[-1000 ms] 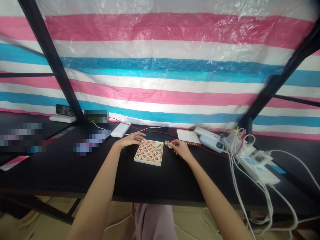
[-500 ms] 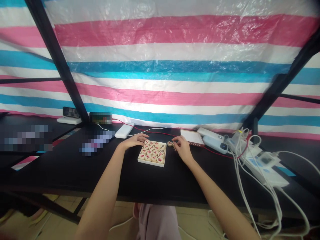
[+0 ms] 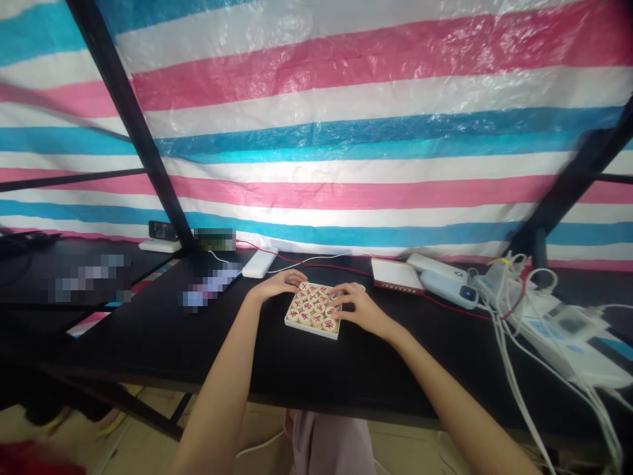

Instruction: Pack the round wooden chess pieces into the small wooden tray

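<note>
A shallow white box (image 3: 311, 331) of round xiangqi pieces (image 3: 307, 306) lies in front of me, most pieces marked in red and a few in dark characters. My left hand (image 3: 281, 285) rests at its far left corner, fingers stretched out and touching the edge. Over the box's right side, my right hand (image 3: 364, 309) has thumb and fingers around a piece at the right edge, which they partly cover. Just behind the right knuckles, a loose piece (image 3: 362, 287) shows in part on the black table (image 3: 267, 356).
A white-topped flat box (image 3: 396, 274) lies right of the pieces, before power banks (image 3: 448, 289). Tangled white cables and a power strip (image 3: 564, 343) fill the right side. A white device (image 3: 260, 262) and blurred phone (image 3: 210, 286) are left. Striped sheeting (image 3: 346, 191) hangs behind.
My right hand has moved left from the loose pieces beside the box onto the box's right side. The left hand stays by the far left corner. The view has shifted left and tilted slightly.
</note>
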A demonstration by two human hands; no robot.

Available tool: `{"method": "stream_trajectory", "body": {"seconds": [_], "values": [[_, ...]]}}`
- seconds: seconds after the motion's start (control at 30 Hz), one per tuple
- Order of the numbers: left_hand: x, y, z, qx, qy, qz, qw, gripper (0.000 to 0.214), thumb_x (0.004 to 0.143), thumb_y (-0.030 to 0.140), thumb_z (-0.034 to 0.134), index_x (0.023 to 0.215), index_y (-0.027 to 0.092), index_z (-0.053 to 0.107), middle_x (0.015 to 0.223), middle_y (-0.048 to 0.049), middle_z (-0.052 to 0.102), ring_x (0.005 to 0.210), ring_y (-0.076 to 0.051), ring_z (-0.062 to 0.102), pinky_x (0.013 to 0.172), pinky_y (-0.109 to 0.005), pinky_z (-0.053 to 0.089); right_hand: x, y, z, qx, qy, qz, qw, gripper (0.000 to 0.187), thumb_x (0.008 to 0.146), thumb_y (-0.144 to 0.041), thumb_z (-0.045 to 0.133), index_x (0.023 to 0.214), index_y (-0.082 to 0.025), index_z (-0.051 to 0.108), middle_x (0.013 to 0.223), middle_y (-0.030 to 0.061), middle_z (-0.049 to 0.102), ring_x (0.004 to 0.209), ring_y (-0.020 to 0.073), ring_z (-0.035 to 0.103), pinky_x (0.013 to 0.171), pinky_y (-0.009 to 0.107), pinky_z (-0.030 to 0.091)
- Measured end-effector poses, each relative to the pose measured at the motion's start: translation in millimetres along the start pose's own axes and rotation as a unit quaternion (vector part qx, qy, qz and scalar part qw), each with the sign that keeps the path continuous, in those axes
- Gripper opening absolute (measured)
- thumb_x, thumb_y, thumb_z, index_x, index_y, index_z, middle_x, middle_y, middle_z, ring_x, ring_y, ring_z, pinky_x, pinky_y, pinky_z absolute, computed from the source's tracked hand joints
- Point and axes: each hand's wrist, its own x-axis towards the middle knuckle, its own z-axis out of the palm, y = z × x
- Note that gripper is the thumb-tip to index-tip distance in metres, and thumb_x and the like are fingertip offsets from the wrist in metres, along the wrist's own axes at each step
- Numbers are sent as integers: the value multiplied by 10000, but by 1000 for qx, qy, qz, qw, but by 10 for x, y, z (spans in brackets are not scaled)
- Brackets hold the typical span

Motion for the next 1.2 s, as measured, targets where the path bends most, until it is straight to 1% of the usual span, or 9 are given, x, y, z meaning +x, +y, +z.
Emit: {"method": "stream_trajectory", "body": {"seconds": [0.2, 0.33, 0.43, 0.5, 0.73, 0.87, 0.97, 1.07, 1.2], "values": [[0, -6, -32, -5, -20, -10, 1000, 445, 650, 214, 697, 1071, 182, 558, 1120, -85, 623, 1136, -229, 530, 967, -381, 396, 13, 22, -52, 85, 24, 63, 994, 206, 718, -406, 688, 777, -213, 653, 854, 15, 644, 774, 153, 519, 753, 321, 402], [-8, -5, -58, -12, -33, -22, 999, 505, 668, 226, 687, 1139, 200, 506, 1198, -95, 594, 1152, -226, 520, 978, -395, 386, -73, 262, -177, 195, 78, 163, 964, 309, 687, -446, 673, 827, -176, 617, 778, 22, 671, 618, 118, 569, 567, 250, 440], [-6, -3, -64, -6, -35, -23, 999, 518, 672, 240, 684, 1152, 204, 494, 1229, -97, 580, 1169, -230, 509, 988, -401, 376, -195, 470, -304, 177, 101, 262, 943, 286, 637, -401, 710, 751, -160, 608, 618, 15, 657, 460, 106, 552, 405, 210, 409], [-1, 0, -65, -3, -38, -21, 999, 517, 676, 249, 678, 1158, 204, 497, 1241, -97, 575, 1180, -234, 504, 994, -400, 373, -252, 561, -348, 143, 123, 295, 937, 214, 637, -333, 708, 695, -163, 592, 550, 8, 632, 430, 112, 556, 376, 207, 418], [13, 35, -49, 19, -48, -17, 999, 452, 688, 257, 660, 1119, 205, 537, 1236, -81, 587, 1203, -233, 490, 998, -380, 374, -197, 590, -291, 43, 202, 299, 932, 65, 697, -179, 555, 643, -193, 522, 579, -12, 589, 472, 121, 581, 485, 245, 460], [13, 46, -42, 26, -49, -11, 998, 433, 682, 273, 664, 1095, 212, 552, 1227, -72, 591, 1200, -229, 491, 990, -375, 383, -200, 503, -296, -26, 208, 281, 936, 90, 671, -268, 625, 667, -203, 562, 731, 11, 591, 648, 156, 585, 558, 260, 425], [17, 41, -42, 36, -46, -11, 998, 430, 679, 271, 662, 1093, 217, 557, 1222, -62, 591, 1184, -222, 502, 984, -365, 388, -235, 438, -284, -124, 183, 262, 939, 150, 663, -339, 661, 711, -222, 579, 815, 6, 571, 737, 166, 557, 573, 247, 363], [26, 29, -44, 42, -43, -10, 998, 419, 684, 265, 651, 1092, 222, 566, 1202, -55, 598, 1169, -222, 511, 974, -353, 393, -269, 433, -262, -180, 162, 250, 937, 130, 724, -340, 620, 712, -225, 559, 800, -2, 563, 737, 157, 540, 578, 242, 332], [37, 7, -50, 47, -43, -9, 998, 416, 687, 258, 643, 1095, 217, 569, 1202, -59, 596, 1173, -228, 507, 974, -351, 391, -277, 520, -258, -191, 206, 239, 930, 137, 745, -303, 594, 668, -211, 527, 756, 12, 523, 677, 157, 514, 593, 262, 358]]}}
